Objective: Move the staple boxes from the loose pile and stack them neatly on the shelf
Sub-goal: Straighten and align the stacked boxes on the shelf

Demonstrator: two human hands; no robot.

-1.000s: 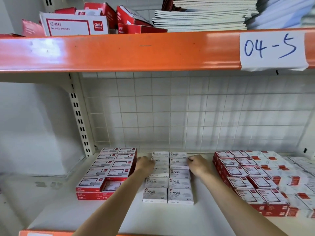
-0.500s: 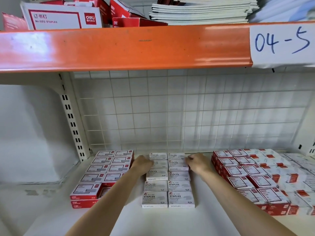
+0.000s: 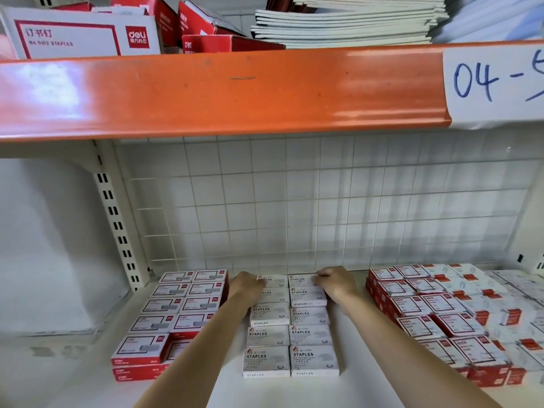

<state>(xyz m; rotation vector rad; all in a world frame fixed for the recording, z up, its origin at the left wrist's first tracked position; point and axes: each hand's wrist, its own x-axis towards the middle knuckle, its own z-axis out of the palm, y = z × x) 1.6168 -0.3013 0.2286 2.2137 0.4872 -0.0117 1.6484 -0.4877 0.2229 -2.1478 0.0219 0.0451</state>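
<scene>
Head view: both hands at back of grey staple boxes (image 3: pixel 290 325) block, mid-shelf (image 3: pixel 206 390). Left hand (image 3: pixel 245 285) and right hand (image 3: pixel 335 282), fingers curled onto rear boxes, squaring rows. Next: fetch more from right loose pile (image 3: pixel 477 313).

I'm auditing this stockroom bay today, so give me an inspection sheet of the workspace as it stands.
Surface: white shelf board, bare at the front edge.
Job's things: grey staple boxes in two neat columns at centre; red-and-white boxes stacked left; loose pile of red-and-white boxes right.
Clutter: nothing seen.
Hands: left hand and right hand rest on the rear grey boxes; the grip is unclear.
Cables: nothing seen.
Surroundings: wire grid back panel; orange beam with handwritten label; cartons and notebooks above.
</scene>
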